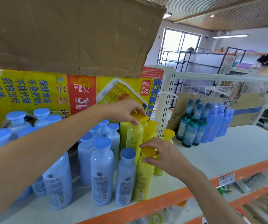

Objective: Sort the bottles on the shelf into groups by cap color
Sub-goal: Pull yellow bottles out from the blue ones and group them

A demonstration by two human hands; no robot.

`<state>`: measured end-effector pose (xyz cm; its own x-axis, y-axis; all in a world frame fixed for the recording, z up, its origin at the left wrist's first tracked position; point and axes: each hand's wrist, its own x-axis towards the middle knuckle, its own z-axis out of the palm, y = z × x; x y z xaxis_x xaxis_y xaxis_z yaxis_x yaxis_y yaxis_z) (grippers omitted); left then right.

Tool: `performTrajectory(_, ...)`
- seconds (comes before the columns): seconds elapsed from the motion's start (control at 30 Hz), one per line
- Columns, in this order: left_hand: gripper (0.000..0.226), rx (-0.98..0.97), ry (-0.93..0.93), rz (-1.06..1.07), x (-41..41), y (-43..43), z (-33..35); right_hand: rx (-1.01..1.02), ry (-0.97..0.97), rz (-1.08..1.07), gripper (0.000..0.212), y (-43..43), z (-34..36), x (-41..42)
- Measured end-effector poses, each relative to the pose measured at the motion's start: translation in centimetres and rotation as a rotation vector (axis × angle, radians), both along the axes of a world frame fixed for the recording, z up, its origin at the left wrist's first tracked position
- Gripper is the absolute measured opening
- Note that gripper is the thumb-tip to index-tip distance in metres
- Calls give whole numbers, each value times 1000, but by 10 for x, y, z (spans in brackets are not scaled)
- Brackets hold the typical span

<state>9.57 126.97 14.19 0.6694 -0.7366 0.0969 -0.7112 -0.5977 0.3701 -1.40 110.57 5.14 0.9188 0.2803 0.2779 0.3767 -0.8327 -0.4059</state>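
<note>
Head view. On the white shelf board with an orange front lip (pixel 227 156), left of centre, a crowd of pale blue plastic bottles with wide blue caps (pixel 101 172). Just right of them and touching, a smaller clump of yellow plastic bottles with yellow caps, all upright.

Reaching over the blue group, the left hand (pixel 126 111), fingers curled down around the cap of the tall yellow bottle at the back (pixel 135 138). Nearer the shelf edge, the right hand (pixel 162 155), thumb and fingers pinching the cap of the front yellow bottle (pixel 143 178), right beside a blue-capped one.

Further right, well apart, dark green bottles with blue caps (pixel 189 131) and slim blue bottles (pixel 217 122). Behind it all, a yellow and red printed cardboard carton (pixel 33 94).

Probably full, so fairly heavy for a pinch at the cap alone. Smooth glossy walls, likely slippery. Stiff plastic, hardly fragile, yet tall and narrow, so easy to topple into neighbours. Caps possibly hinged, so liable to pop if lifted by the rim. Better to take hold lower, around the shoulder or waist, and to lift straight up, clear of the blue caps, before going sideways.
</note>
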Motion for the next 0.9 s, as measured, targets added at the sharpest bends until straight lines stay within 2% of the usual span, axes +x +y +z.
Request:
performTrajectory(0.37,38,95,51,-69,2,-23,-26,42,-26,-122,34,-21,5,-3)
performTrajectory(0.9,44,115,81,-129,-3,-40,-53,-10,-31,-231,34,-34,1,6)
